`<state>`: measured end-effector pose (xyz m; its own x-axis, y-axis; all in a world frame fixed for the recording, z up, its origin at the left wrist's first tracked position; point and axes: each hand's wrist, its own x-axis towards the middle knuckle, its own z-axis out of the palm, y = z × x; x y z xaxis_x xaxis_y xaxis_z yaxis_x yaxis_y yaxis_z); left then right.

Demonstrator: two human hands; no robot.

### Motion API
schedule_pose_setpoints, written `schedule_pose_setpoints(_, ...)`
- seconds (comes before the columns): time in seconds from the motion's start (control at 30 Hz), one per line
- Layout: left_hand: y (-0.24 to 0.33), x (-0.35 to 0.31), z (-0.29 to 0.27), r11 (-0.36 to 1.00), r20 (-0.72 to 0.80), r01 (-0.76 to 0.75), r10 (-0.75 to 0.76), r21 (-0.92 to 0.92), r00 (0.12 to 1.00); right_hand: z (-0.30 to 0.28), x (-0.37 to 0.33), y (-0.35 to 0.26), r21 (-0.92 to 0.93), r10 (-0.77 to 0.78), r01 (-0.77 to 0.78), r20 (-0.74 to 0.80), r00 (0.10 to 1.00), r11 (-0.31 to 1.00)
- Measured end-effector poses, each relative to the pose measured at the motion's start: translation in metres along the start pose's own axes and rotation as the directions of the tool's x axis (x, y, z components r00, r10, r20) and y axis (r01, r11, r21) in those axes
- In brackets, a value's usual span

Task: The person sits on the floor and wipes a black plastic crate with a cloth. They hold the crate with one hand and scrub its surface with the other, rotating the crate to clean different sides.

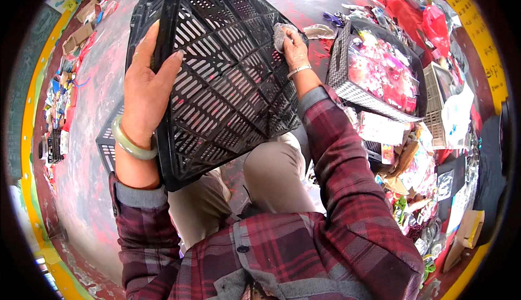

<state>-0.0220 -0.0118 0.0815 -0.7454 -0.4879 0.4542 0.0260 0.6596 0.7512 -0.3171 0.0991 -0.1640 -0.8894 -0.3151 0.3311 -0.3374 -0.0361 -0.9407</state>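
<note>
A large black slotted plastic crate (217, 77) is tilted up in front of me, above my knees. My left hand (145, 80) grips its rim on the left, with the thumb on the near side and the fingers over the edge. At the crate's right side, my right hand (296, 50) is closed on a crumpled grey rag (281, 35) and presses it against the slotted wall. The rag's exact material is hard to make out.
To the right stands a grey woven-pattern basket (339, 75) holding red and pink packets (382, 72). Heaped goods, red bags (436, 29) and a beige crate (434, 104) lie farther right. Cartons (78, 38) and small items line the left wall.
</note>
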Motion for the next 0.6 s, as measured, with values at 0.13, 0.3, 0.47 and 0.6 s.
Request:
schedule_pose_setpoints(0.13, 0.000, 0.004, 0.000, 0.994, -0.005, -0.041, 0.042, 0.105, 0.999, 0.002, 0.010, 0.011, 0.042, -0.052, 0.046, 0.156, 0.986, 0.998)
schedule_pose_setpoints(0.3, 0.001, -0.001, -0.006, 0.990, -0.009, -0.024, 0.026, 0.139, 1.000, -0.011, 0.025, -0.045, -0.268, 0.179, -0.102, 0.282, 0.943, 0.958)
schedule_pose_setpoints(0.47, 0.003, 0.000, -0.003, 0.990, -0.003, -0.049, 0.050, 0.130, 0.999, -0.015, 0.031, -0.037, -0.295, 0.141, -0.058, 0.269, 0.953, 0.954)
schedule_pose_setpoints(0.6, 0.004, -0.004, -0.004, 0.979, -0.034, -0.040, 0.047, 0.202, 0.998, -0.001, 0.000, -0.045, 0.058, 0.174, -0.185, 0.147, 0.974, 0.981)
